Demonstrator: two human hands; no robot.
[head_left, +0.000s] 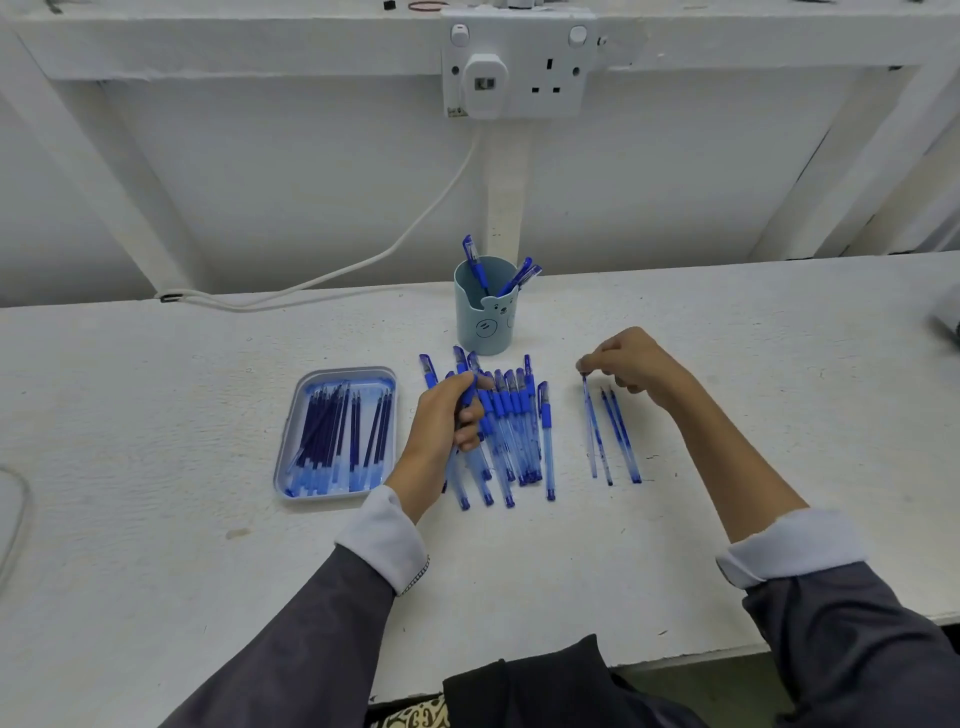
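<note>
Out on the right of the white worktop (779, 364), pinching with the right hand (635, 364): thumb and forefinger closed on the far end of a slim translucent blue pen tube (590, 431), other fingers curled in. Flat on the worktop, that tube, pointing back toward the near edge. Just beside it on the right, more tubes of the same kind (621, 436), close together, slightly fanned, untouched.

Over to the left hand (441, 421): curled tight round a blue capped pen (470, 395), gripping it by the upper part, cap end poking out past the knuckles. Right on top of the row of capped pens (519, 431) in mid-worktop, side by side, caps away, blue end plugs toward the near edge. Well apart from the tubes on the right, bare worktop between.

Left of the row, just beside the left wrist: a pale blue rectangular tray (343, 371) full of dark blue pen refills (332, 436), laid lengthwise. Behind the row, close to the far caps: a light blue pen cup (485, 322) with a bear face, upright, three capped pens (475, 262) standing in it. Farther back, up on the white frame, a double wall socket (550, 67) with a white plug (484, 83) in the left outlet and a white cable (415, 228) drooping down to the worktop on the left. Nearest of all, dark grey sleeves (322, 623) with white cuffs turned back.
</note>
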